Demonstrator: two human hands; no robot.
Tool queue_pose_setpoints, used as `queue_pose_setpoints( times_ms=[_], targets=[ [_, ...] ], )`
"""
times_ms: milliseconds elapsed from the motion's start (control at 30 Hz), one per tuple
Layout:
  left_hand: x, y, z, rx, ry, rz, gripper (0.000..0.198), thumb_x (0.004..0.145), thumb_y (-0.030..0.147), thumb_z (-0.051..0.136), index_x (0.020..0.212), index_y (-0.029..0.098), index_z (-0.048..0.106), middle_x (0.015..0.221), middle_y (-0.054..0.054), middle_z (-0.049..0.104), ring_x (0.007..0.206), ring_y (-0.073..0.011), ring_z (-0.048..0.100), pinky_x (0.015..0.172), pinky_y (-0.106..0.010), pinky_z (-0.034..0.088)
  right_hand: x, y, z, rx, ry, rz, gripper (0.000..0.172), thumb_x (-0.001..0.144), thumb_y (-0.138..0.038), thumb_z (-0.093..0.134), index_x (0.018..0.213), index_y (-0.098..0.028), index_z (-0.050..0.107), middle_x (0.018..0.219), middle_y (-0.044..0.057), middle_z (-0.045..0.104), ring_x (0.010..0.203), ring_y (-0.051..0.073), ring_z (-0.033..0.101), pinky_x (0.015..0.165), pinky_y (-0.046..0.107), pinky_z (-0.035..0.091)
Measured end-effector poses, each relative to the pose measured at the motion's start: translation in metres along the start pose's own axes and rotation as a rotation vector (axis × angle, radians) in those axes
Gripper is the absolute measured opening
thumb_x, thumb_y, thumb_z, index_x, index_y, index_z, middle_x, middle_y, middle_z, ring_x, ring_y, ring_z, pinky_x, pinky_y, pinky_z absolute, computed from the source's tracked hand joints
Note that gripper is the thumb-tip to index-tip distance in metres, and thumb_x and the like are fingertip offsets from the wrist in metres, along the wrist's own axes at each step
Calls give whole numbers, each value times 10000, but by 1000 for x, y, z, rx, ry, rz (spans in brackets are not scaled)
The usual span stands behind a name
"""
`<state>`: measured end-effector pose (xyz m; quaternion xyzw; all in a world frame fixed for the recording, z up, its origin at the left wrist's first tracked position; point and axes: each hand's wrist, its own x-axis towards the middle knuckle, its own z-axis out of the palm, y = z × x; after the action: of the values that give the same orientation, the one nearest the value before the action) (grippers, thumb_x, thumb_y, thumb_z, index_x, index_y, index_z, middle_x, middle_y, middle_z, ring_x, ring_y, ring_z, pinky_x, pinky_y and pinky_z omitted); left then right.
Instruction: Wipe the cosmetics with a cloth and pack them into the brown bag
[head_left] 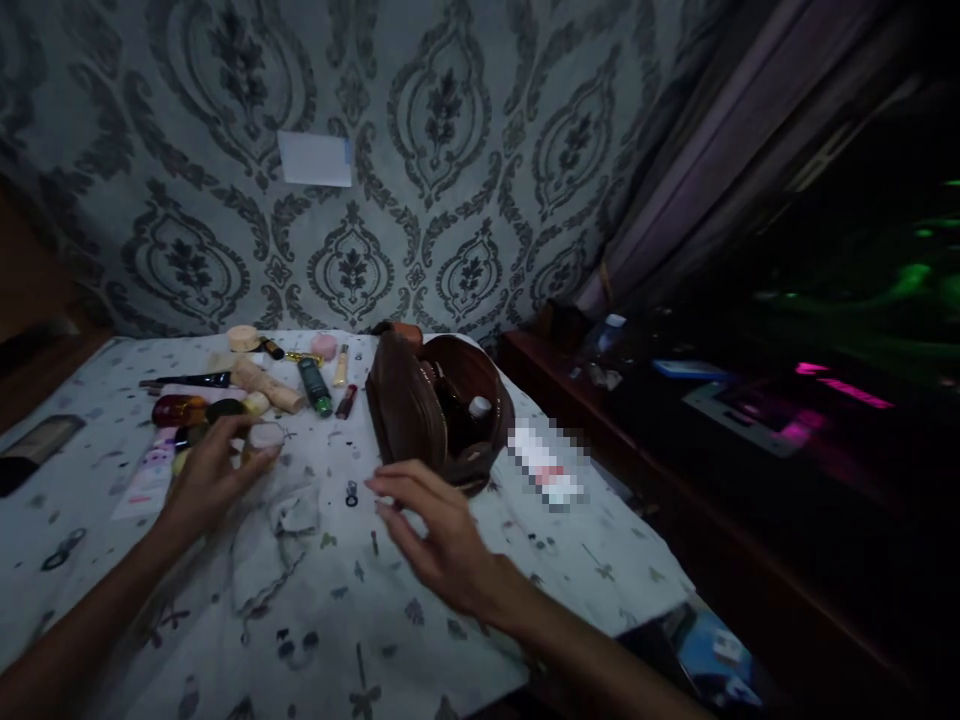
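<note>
My left hand (214,465) is closed around a small jar with a pale lid (265,436), just above the cloth among the cosmetics. My right hand (439,525) has its thumb and fingers apart with nothing between them, in front of the brown bag (397,400). That bag lies unzipped, and a bottle with a white cap (480,407) shows inside it. A crumpled white cloth (274,550) lies between my hands. Beyond my left hand are an amber bottle (180,410), a green tube (313,386) and a beige tube (266,385).
A printed cloth (360,620) covers the table. A dark flat item (41,450) lies at the left, and a blurred-out white package (546,468) right of the bag. Along the right side runs a dark wooden ledge (600,430). A patterned wall (450,200) stands behind.
</note>
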<state>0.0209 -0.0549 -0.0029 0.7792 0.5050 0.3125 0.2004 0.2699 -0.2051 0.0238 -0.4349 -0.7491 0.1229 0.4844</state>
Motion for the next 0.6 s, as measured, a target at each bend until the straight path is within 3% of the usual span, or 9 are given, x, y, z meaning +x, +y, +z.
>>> queue_pose_setpoints(
  times_ms=[100,167,233,367,467,600],
  targets=[
    [-22,27,14,-530,-180,-128,501,743,563,658,1072,194,579,1055,-78,696,955,-275,672,799,-369,556,-3,12,49,642,-109,387,545,882,-377,637,1386,-241,479,1325,124,558,1013,186,641,756,302,569],
    [-36,41,21,-636,-288,-127,452,741,521,697,1055,209,605,1046,-68,706,949,-262,678,791,-350,563,0,23,70,1058,-147,549,621,795,-478,723,1330,-230,530,1284,98,593,992,187,648,773,308,564],
    [-45,48,25,-631,-312,-123,417,748,509,706,1028,214,617,999,-60,712,894,-245,682,741,-331,569,2,32,80,1274,-136,667,629,675,-463,831,1196,-181,621,1124,71,668,925,173,655,771,295,551],
    [-44,37,27,-445,-287,-36,407,861,552,552,1063,203,609,963,-64,704,840,-225,671,719,-336,560,2,45,86,1349,-87,837,633,492,-381,937,1009,-128,673,871,17,705,743,122,653,665,228,508],
    [-36,10,32,-146,-237,227,438,903,568,462,1082,212,643,1086,-90,684,1051,-271,622,903,-410,511,0,53,88,1321,7,908,681,414,-367,960,970,-149,632,807,-13,703,659,107,651,571,199,477],
    [-39,-31,40,272,-345,485,485,895,586,472,1216,270,654,1321,-115,605,1195,-323,550,955,-470,469,0,62,90,1338,82,935,681,391,-373,966,890,-182,544,762,-38,698,608,107,662,526,186,465]
  ],
)
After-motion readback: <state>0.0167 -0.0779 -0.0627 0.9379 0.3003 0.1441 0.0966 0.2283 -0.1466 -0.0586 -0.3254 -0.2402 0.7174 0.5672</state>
